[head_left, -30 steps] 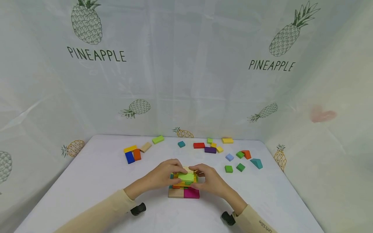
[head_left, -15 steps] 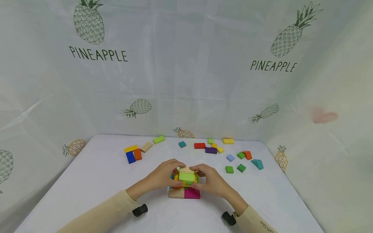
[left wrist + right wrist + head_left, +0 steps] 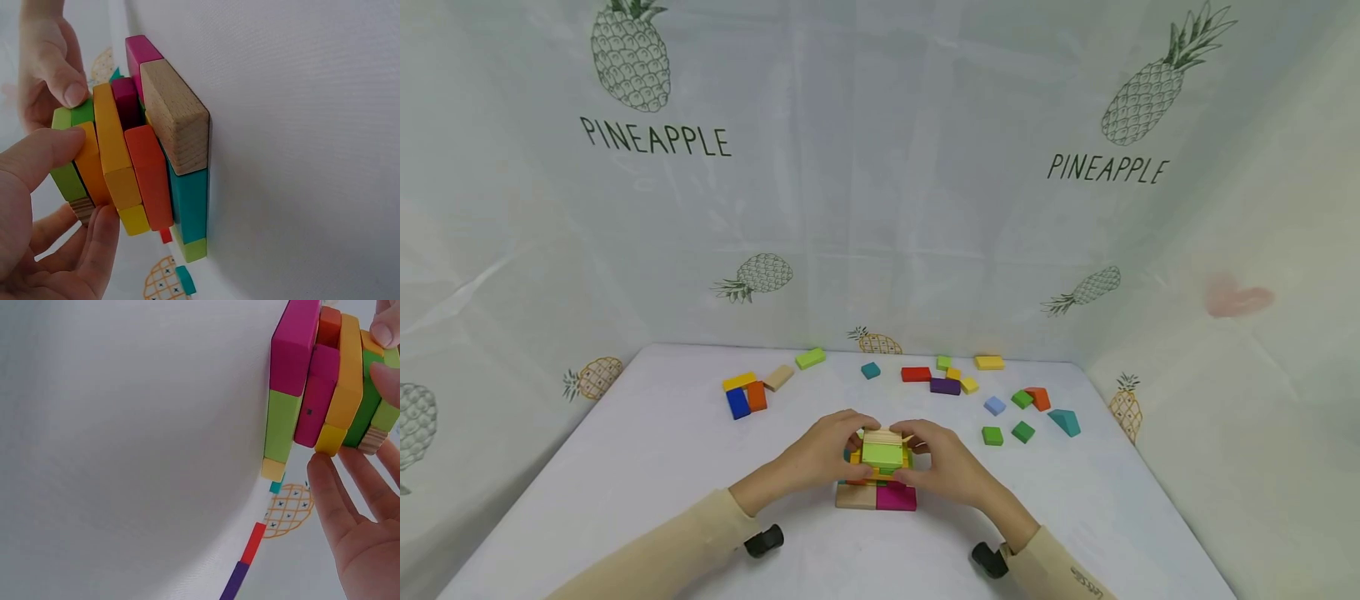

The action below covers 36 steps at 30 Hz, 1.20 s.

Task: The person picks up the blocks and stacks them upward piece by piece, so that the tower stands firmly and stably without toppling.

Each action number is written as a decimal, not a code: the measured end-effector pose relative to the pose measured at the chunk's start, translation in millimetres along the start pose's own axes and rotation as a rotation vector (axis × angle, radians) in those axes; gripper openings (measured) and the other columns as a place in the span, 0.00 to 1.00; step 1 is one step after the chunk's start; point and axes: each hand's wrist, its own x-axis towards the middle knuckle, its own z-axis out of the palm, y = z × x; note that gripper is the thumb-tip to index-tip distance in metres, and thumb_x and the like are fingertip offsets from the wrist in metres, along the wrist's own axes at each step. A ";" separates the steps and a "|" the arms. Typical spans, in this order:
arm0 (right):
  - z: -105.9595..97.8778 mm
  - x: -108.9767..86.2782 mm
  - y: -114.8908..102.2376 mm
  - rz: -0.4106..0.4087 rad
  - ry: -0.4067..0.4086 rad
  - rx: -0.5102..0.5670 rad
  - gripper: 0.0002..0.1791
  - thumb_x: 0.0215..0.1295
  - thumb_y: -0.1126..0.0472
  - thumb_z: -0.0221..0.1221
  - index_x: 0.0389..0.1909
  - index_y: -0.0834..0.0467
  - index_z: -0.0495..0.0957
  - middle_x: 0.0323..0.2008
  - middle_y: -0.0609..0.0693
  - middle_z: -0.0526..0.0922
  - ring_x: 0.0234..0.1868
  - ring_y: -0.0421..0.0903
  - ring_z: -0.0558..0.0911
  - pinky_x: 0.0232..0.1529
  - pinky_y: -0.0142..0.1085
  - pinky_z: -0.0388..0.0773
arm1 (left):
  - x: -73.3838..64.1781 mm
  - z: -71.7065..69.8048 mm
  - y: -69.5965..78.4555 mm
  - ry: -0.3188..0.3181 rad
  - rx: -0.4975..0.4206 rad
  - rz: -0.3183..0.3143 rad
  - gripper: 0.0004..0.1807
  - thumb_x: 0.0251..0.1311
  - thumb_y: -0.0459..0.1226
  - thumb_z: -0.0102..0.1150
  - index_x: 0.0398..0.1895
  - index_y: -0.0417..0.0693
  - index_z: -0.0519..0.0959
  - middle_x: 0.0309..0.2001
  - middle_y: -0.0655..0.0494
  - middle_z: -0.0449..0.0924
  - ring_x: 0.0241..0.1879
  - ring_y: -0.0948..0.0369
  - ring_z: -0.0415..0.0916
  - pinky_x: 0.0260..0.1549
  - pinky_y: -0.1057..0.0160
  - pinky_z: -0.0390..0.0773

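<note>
A layered stack of coloured wooden building blocks stands on the table, its bottom front showing a natural wood block (image 3: 856, 497) and a magenta block (image 3: 897, 497). On top lies a lime green block (image 3: 882, 455), with a ridged wood piece behind it. My left hand (image 3: 822, 450) grips the upper layers from the left, thumb in front by an orange block (image 3: 94, 164) and fingers behind. From the right, my right hand (image 3: 946, 460) holds the same layers, its thumb near a dark green block (image 3: 370, 403). The fingers partly hide the stack's sides.
Blue (image 3: 738, 403), orange (image 3: 756, 395) and yellow blocks lie at the back left. Toward the back right are a red block (image 3: 916, 374), a purple block (image 3: 945, 386), several small green blocks and a teal triangular block (image 3: 1064, 422). A white pineapple-print cloth (image 3: 880, 208) hangs behind.
My left fingers have shifted from over the lime green block to the back left edge of the top layer, uncovering the block. My right hand keeps nearly the same grip.
</note>
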 end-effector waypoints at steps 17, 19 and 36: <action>-2.0 0.6 2.1 -0.023 -0.004 0.022 0.33 0.68 0.51 0.73 0.71 0.52 0.74 0.62 0.46 0.81 0.59 0.50 0.84 0.59 0.45 0.85 | 0.7 -4.7 3.2 -0.014 -0.020 -0.029 0.33 0.59 0.44 0.80 0.66 0.51 0.78 0.55 0.58 0.81 0.47 0.64 0.80 0.48 0.63 0.87; -1.8 0.6 2.3 -0.033 0.003 0.017 0.33 0.68 0.51 0.73 0.71 0.53 0.74 0.62 0.47 0.81 0.58 0.51 0.84 0.58 0.46 0.86 | 1.1 -5.1 2.8 -0.016 -0.024 -0.028 0.33 0.59 0.43 0.80 0.66 0.50 0.78 0.56 0.57 0.81 0.47 0.64 0.80 0.48 0.65 0.86; 0.7 -4.1 2.8 -0.002 0.020 0.056 0.35 0.72 0.46 0.68 0.73 0.59 0.73 0.63 0.52 0.81 0.59 0.54 0.84 0.59 0.49 0.85 | -0.9 -3.1 3.3 -0.020 -0.033 -0.038 0.33 0.59 0.43 0.80 0.67 0.51 0.78 0.56 0.56 0.81 0.48 0.62 0.81 0.48 0.63 0.87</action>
